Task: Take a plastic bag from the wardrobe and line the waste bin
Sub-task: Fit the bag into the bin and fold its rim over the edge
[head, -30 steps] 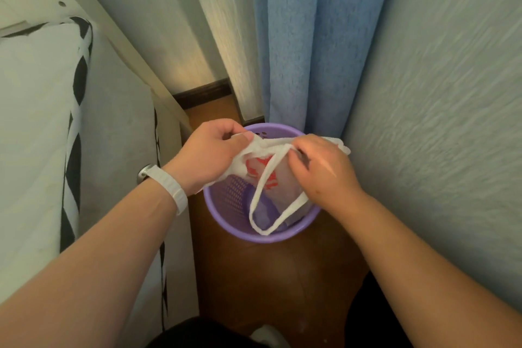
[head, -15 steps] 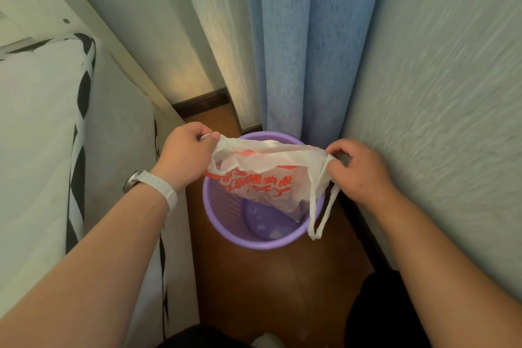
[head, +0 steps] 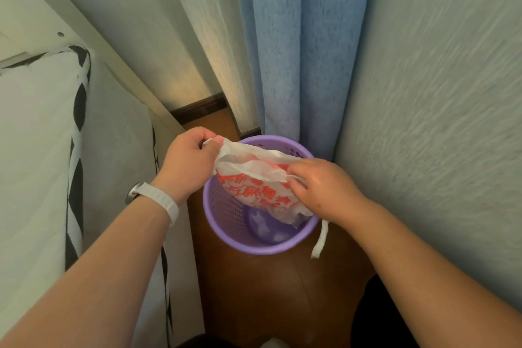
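Plastic bag (head: 254, 186), white with red lettering, hangs stretched between two hands over the mouth of a purple waste bin (head: 226, 223), its lower body sagging inside the bin's right half while the mesh wall and base at the bin's 8 o'clock side show bare. The bin stands on a brown wooden floor (head: 254, 291) in a narrow corner: a blue curtain (head: 305, 51) drops to its rim at 12 o'clock, a pale textured wall (head: 437, 121) runs close past it at 3 o'clock, and the side of a bed with a white mattress (head: 34, 150) edged in black-and-white trim closes in at 9 o'clock. Open floor shows only at 6 o'clock, toward the person, and in a short strip at 11 o'clock ending at a dark skirting board (head: 197, 109). The left hand (head: 187, 162), a white-strapped watch (head: 158, 200) on its wrist, is clenched on the bag's upper edge at the bin's 10 o'clock rim, thumb and fingers pinching the plastic. The right hand (head: 324, 189), over the rim at 3 o'clock, is closed on the bag's opposite edge, fingers curled down into the folds. One loose white handle strip (head: 320, 240) dangles from beneath the right hand outside the bin at 4 o'clock, clear of the floor.
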`<control>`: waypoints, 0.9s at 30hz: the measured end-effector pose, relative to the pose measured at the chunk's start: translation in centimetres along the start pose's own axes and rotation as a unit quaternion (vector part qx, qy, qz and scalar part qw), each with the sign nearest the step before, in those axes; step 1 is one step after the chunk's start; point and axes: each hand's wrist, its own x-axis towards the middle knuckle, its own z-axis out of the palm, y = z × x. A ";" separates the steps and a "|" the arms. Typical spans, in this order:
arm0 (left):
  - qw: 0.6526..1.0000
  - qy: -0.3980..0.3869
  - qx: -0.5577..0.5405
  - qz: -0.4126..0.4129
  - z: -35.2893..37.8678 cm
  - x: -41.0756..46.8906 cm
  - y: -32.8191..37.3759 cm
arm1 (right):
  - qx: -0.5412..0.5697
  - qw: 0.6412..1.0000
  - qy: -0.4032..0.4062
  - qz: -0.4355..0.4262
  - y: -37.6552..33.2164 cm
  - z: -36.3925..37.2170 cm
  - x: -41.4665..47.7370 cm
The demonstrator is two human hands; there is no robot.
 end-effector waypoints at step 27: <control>0.849 -0.113 0.356 0.375 3.4 -3.1 -1.1 | 0.099 0.979 -0.178 0.006 -2.0 0.9 -2.1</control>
